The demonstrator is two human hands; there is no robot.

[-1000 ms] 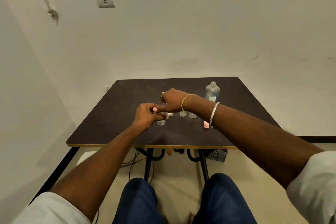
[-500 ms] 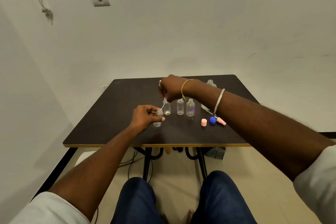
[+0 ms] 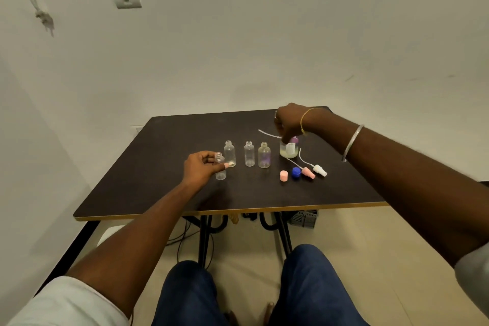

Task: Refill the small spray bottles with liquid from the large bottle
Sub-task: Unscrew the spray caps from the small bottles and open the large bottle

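My left hand grips a small clear bottle that stands open on the dark table. Three more open small bottles stand in a row just right of it. My right hand is at the back right, closed on a purple spray head whose white dip tube sticks out to the left. Directly below that hand stands the large bottle; only its lower part with a little pale liquid shows.
Loose on the table right of the row lie a pink cap, a blue cap, a pink spray head and a white spray head with tubes. The wall stands close behind the table; cables and a grey crate are underneath.
My right hand pulled the spray head with its tube out of the small bottle and carried it right, over the large bottle. My left hand kept hold of the small bottle.
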